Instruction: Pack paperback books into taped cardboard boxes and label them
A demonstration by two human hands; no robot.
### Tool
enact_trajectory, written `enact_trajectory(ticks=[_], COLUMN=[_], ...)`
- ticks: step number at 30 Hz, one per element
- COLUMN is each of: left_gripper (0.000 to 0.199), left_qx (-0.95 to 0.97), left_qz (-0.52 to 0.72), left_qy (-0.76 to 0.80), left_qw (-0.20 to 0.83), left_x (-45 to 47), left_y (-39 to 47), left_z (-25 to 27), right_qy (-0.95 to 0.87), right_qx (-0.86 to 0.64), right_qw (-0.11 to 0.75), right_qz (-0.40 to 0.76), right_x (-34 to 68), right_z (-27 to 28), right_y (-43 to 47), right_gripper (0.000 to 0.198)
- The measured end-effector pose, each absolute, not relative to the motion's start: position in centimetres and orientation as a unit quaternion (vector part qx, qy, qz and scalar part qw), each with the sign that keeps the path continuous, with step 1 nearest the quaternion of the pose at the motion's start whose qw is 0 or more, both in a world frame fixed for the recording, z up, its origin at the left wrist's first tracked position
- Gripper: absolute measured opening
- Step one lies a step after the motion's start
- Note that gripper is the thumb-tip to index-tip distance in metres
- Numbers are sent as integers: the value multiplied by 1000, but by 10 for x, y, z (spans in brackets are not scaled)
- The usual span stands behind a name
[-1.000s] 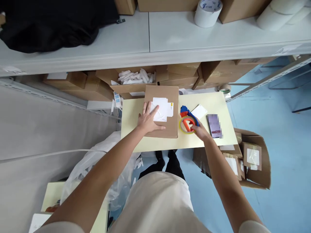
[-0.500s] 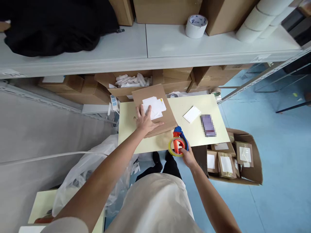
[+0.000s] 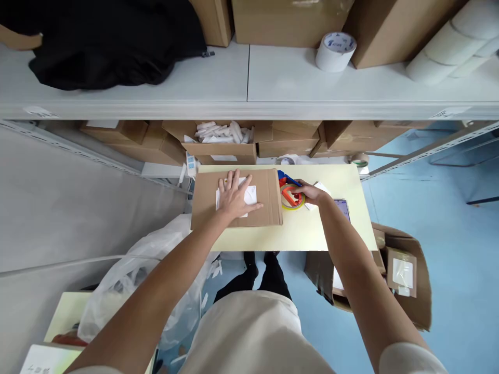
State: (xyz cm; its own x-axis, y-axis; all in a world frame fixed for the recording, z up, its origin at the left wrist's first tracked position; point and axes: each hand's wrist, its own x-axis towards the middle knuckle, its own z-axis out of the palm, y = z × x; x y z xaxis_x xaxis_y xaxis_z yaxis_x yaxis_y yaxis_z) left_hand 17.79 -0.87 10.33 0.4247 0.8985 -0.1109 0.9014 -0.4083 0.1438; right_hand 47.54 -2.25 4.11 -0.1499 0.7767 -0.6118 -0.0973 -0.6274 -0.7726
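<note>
A flat cardboard box [image 3: 265, 200] lies on the left part of the pale yellow table [image 3: 273, 239]. My left hand [image 3: 233, 200] rests on top of it, fingers spread, pressing on white paper slips [image 3: 250, 195]. My right hand [image 3: 310, 193] is wrapped round a blue and red tape dispenser [image 3: 288, 180] loaded with a yellow-edged roll. The dispenser's blue head is at the box's right edge; whether the two touch I cannot tell. Partly behind my right hand lies a white card [image 3: 322, 188], and beside my forearm a phone [image 3: 343, 208] is partly covered.
Above the table runs a grey shelf [image 3: 163, 98] with a white tape roll [image 3: 336, 52] and a black cloth [image 3: 117, 47]. Under it stands an open carton [image 3: 218, 148] of white pieces. A large carton [image 3: 423, 306] with parcels sits on the floor at right, a plastic bag [image 3: 117, 296] at left.
The box has turned square to the table and moved left and down, my left hand still on it. My right hand has carried the tape dispenser upward to the box's right edge.
</note>
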Motion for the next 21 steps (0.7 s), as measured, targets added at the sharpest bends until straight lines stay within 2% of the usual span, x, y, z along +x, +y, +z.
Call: enact_trajectory(ticks=[2,5,9,12,16,21], left_gripper=[105,106,106,105,104,104], left_qx=[833,822,816,814,819,815], left_qz=[-28,-52,-65,-71,-72,-82], left_qy=[544,558,566,568,560,564], left_qw=[96,99,101,102,103,102], left_x=[181,182,183,183,182,181], left_y=[-4,-5,-8,-8,-8,-10], left_z=[100,99,100,100,101,106], right_qy=[-302,-324,-374,-397,-460,-443], right_qx=[-564,-560,-598,-581,-565,-554], right_qw=[320,320,230,148,72,61], right_qz=[699,692,671,695,681,702], right_x=[473,477,486,486,484,493], right_z=[31,22,27,38,50,48], right_y=[-27,-53,-119,-160,-160,-155], right_gripper=[65,78,88,90,90,89])
